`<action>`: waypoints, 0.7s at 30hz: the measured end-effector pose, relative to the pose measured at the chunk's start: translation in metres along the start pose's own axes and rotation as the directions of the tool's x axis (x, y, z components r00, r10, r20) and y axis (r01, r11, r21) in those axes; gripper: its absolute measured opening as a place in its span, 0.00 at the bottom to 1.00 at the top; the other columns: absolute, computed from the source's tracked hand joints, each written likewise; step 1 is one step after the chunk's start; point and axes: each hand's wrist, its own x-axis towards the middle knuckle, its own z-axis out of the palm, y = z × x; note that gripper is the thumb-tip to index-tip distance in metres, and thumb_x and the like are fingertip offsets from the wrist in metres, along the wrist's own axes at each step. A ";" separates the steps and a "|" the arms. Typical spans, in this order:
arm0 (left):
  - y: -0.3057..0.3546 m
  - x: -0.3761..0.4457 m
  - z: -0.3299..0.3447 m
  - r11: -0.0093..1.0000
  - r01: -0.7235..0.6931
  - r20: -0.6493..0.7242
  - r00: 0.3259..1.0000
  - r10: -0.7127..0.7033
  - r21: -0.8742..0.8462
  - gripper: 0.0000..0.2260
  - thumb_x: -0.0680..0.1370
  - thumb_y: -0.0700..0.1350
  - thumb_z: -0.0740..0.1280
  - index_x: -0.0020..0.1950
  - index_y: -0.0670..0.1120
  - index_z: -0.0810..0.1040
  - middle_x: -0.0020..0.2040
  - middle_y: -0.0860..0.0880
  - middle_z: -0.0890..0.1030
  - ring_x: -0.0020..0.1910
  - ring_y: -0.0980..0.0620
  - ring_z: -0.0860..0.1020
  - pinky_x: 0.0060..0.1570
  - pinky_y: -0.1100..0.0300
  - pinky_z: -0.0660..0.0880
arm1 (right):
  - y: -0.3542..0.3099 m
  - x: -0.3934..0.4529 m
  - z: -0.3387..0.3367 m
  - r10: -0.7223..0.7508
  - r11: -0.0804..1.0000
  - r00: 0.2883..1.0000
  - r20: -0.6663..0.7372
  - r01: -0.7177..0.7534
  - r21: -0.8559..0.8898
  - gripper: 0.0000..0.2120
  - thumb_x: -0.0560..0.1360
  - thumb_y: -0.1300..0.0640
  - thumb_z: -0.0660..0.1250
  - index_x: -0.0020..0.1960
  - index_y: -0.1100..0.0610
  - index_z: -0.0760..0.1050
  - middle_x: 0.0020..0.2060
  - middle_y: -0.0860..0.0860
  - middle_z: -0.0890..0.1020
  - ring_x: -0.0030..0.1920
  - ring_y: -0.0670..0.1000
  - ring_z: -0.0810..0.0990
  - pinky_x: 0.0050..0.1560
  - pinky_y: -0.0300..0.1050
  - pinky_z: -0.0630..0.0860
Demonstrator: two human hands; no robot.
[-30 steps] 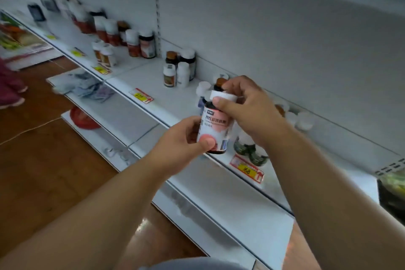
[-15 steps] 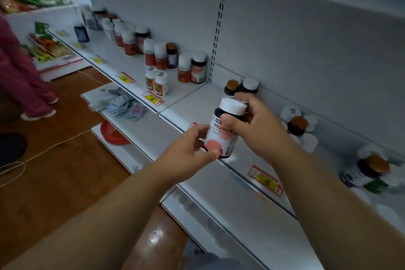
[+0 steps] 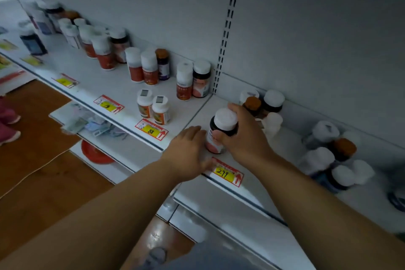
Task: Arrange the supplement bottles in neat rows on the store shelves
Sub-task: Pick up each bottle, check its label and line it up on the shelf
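A dark supplement bottle [image 3: 221, 129] with a white cap and pink label stands on the white shelf [image 3: 197, 116] near its front edge. My right hand [image 3: 245, 138] grips it around the neck and cap. My left hand [image 3: 188, 153] lies flat beside the bottle's base, fingers straight, over the shelf edge. Behind my right hand stand more bottles [image 3: 263, 103] with white and brown caps. To the left, two small white bottles [image 3: 153, 108] stand in front of a pair [image 3: 192, 81] at the back.
Several red-labelled bottles [image 3: 142, 68] run along the shelf to the far left. A loose cluster of bottles [image 3: 333, 155] lies at the right. Yellow price tags [image 3: 226, 174] mark the shelf edge. A lower shelf [image 3: 122, 144] holds packets and a red bowl [image 3: 94, 155]. Wooden floor lies below.
The bottle came down from mid-air onto the shelf. My left hand let go of its base and now lies flat beside it. The view shifted right along the shelf.
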 end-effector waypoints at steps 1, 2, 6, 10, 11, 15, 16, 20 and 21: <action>-0.008 0.005 0.003 0.999 -0.045 0.005 0.999 0.045 0.021 0.41 0.73 0.68 0.62 0.77 0.45 0.59 0.76 0.43 0.61 0.75 0.44 0.58 0.73 0.50 0.57 | 0.000 0.001 0.008 0.023 1.000 1.000 -0.011 -0.023 -0.009 0.35 0.69 0.50 0.75 0.72 0.49 0.64 0.66 0.47 0.71 0.64 0.43 0.68 0.61 0.36 0.63; -0.015 0.010 0.006 0.996 -0.084 0.005 0.996 0.084 0.038 0.42 0.73 0.69 0.61 0.77 0.44 0.59 0.76 0.43 0.62 0.75 0.43 0.58 0.73 0.49 0.56 | 0.000 0.001 0.014 0.050 0.999 0.998 -0.026 -0.051 -0.014 0.35 0.69 0.50 0.75 0.72 0.49 0.63 0.67 0.46 0.70 0.64 0.42 0.67 0.61 0.35 0.62; -0.028 0.020 0.018 0.980 -0.169 0.009 0.986 0.169 0.107 0.44 0.72 0.73 0.55 0.75 0.42 0.62 0.74 0.41 0.65 0.73 0.42 0.61 0.71 0.49 0.56 | -0.004 -0.006 0.030 0.160 0.986 0.983 -0.093 -0.163 -0.021 0.36 0.71 0.50 0.73 0.74 0.47 0.60 0.70 0.45 0.67 0.65 0.38 0.62 0.65 0.36 0.61; -0.033 0.024 0.027 0.979 -0.199 -0.024 0.980 0.200 0.043 0.44 0.72 0.72 0.57 0.73 0.38 0.64 0.73 0.37 0.65 0.74 0.39 0.61 0.72 0.46 0.54 | -0.016 -0.006 0.029 0.240 0.967 0.968 -0.075 -0.245 -0.066 0.37 0.72 0.49 0.72 0.75 0.46 0.57 0.72 0.45 0.65 0.70 0.44 0.64 0.69 0.42 0.63; -0.034 0.025 0.028 0.978 -0.206 -0.029 0.978 0.207 0.031 0.43 0.73 0.71 0.58 0.73 0.38 0.65 0.73 0.36 0.65 0.74 0.38 0.61 0.72 0.45 0.54 | -0.019 -0.006 0.029 0.254 0.965 0.964 -0.081 -0.259 -0.051 0.37 0.72 0.50 0.72 0.75 0.46 0.57 0.72 0.44 0.66 0.70 0.45 0.64 0.69 0.42 0.63; -0.039 0.025 0.028 0.974 -0.222 0.023 0.975 0.221 0.049 0.44 0.73 0.72 0.54 0.75 0.39 0.60 0.76 0.37 0.60 0.76 0.40 0.56 0.74 0.47 0.51 | -0.029 -0.009 0.030 0.297 0.954 0.953 -0.064 -0.299 -0.027 0.37 0.73 0.53 0.72 0.76 0.47 0.56 0.73 0.45 0.64 0.72 0.46 0.63 0.71 0.45 0.63; -0.039 0.026 0.026 0.970 -0.235 0.044 0.972 0.233 0.061 0.44 0.73 0.72 0.54 0.76 0.39 0.59 0.76 0.38 0.59 0.76 0.41 0.56 0.74 0.47 0.51 | -0.032 -0.011 0.030 0.305 0.950 0.949 -0.076 -0.309 -0.037 0.38 0.73 0.52 0.72 0.76 0.47 0.56 0.74 0.45 0.64 0.72 0.46 0.63 0.71 0.46 0.63; -0.042 0.013 0.005 0.961 -0.277 0.034 0.961 0.276 0.009 0.35 0.73 0.69 0.59 0.67 0.43 0.69 0.64 0.43 0.73 0.64 0.44 0.69 0.65 0.52 0.64 | -0.050 -0.034 0.032 0.133 0.967 0.896 -0.424 -0.211 -0.141 0.31 0.72 0.49 0.72 0.71 0.50 0.65 0.64 0.49 0.73 0.63 0.49 0.72 0.61 0.43 0.71; -0.043 0.005 -0.002 0.960 -0.280 -0.008 0.960 0.280 -0.017 0.31 0.72 0.68 0.60 0.63 0.45 0.71 0.59 0.45 0.75 0.59 0.45 0.72 0.60 0.53 0.68 | -0.053 -0.044 0.032 0.066 0.964 0.849 -0.524 -0.189 -0.185 0.27 0.73 0.49 0.71 0.68 0.51 0.68 0.60 0.50 0.74 0.59 0.49 0.74 0.57 0.43 0.73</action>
